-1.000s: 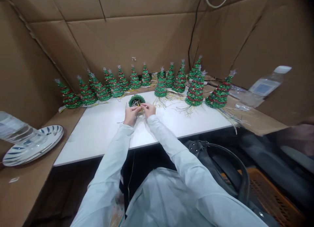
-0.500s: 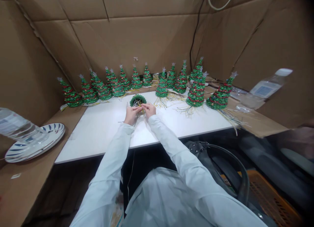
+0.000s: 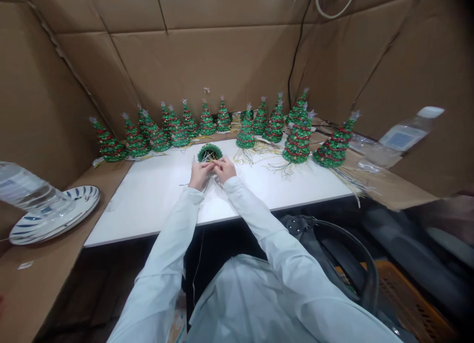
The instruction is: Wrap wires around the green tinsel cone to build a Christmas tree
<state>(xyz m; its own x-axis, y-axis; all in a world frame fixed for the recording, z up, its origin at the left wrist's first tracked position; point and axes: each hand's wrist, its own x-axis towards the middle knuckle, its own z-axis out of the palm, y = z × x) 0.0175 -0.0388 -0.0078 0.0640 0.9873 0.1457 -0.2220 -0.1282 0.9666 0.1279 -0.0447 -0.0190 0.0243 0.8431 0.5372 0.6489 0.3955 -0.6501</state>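
Note:
A small green tinsel tree [image 3: 209,152] lies on its side on the white table [image 3: 155,194], its open base facing me with thin yellowish wires spilling out. My left hand [image 3: 200,175] and my right hand [image 3: 223,168] meet just in front of that base, fingers pinched together on the wires. Both arms are in pale sleeves. Several upright green trees with red garlands [image 3: 296,140] stand in a row along the back of the table.
Cardboard walls close in the table on three sides. A blue-striped plate [image 3: 55,214] and a plastic bottle [image 3: 25,192] sit at the left. Another bottle [image 3: 400,138] lies at the right. A black chair arm [image 3: 355,254] and an orange crate [image 3: 411,293] are below right.
The hands stay pinched at the tree's base with only slight finger movement. The view has shifted a little, so everything sits slightly lower and to the right.

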